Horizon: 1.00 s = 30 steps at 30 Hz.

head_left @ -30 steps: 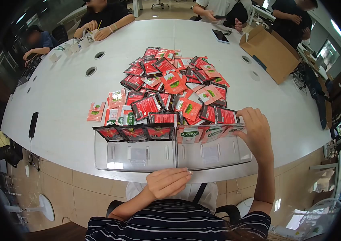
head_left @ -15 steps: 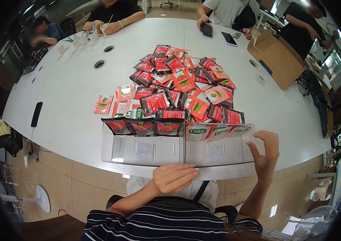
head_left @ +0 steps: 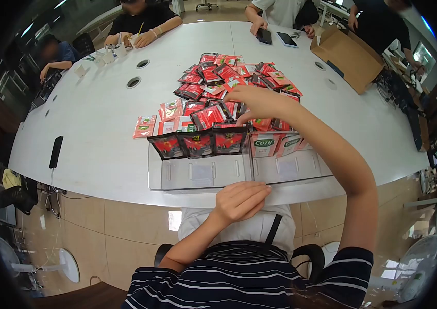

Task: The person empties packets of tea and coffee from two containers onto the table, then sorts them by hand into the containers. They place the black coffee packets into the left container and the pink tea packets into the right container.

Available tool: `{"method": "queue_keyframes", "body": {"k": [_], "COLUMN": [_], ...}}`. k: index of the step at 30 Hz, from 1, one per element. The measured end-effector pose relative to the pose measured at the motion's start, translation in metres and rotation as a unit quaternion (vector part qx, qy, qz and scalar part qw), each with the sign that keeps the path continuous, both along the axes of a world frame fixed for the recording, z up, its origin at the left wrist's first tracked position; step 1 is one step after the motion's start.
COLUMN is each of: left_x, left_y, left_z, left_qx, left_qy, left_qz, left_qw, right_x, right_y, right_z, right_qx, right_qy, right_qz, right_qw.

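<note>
My right hand [head_left: 262,104] is stretched over the pile of sachets [head_left: 212,75], thumb and fingers curved and apart, with nothing seen between them. Below its fingertips lie red-and-black sachets [head_left: 209,117]. My left hand [head_left: 241,201] lies at the table's front edge, fingers stretched out, by the near wall of a clear plastic tray [head_left: 173,174]. In the tray's left compartment, black-and-red sachets [head_left: 196,143] stand in a row along the back. Pink Cozy sachets [head_left: 265,144] stand along the back of the right compartment, partly hidden by my right forearm.
A few pink sachets [head_left: 145,126] lie left of the pile. A black strip-shaped object [head_left: 56,152] lies further left. Two phones [head_left: 287,39] and an open cardboard box [head_left: 350,59] are at the far right. Cups [head_left: 107,56] stand far left. Several people are around the table.
My right hand has moved from the tray's right end leftward and forward, over the pile. My left hand stays by the tray's front edge. The camera view has shifted.
</note>
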<state>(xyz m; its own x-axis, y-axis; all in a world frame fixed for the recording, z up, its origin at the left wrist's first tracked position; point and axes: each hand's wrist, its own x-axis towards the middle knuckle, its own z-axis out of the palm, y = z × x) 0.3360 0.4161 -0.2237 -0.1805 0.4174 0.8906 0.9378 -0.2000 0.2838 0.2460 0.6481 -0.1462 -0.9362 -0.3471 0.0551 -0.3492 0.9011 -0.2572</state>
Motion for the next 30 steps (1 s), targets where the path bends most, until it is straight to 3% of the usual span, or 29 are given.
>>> {"method": "queue_keyframes", "body": {"k": [3,6,17,24,30], "left_x": [0.0,-0.001,0.0,0.0,0.0], "left_y": [0.0,0.0,-0.001,0.0,-0.002], "left_z": [-0.001,-0.002,-0.002,-0.004,-0.002], "left_qx": [0.003,0.008,0.01,0.017,0.018], "left_qy": [-0.002,0.0,0.001,0.003,0.001], "left_qz": [-0.005,-0.008,-0.008,-0.005,-0.003], "left_qw": [1.0,1.0,1.0,1.0,1.0], "right_x": [-0.028,-0.05,-0.055,-0.052,-0.016], "right_y": [-0.026,-0.03,-0.014,-0.005,-0.021], "right_z": [-0.003,-0.022,-0.02,-0.019,0.014], "right_qx": [0.057,0.107,-0.092,-0.153,-0.152], "right_qy": [-0.136,-0.076,-0.129,-0.027,0.096], "right_qz": [-0.06,-0.042,-0.085,-0.032,-0.099], "right_qw": [0.987,0.99,0.984,0.987,0.979]}}
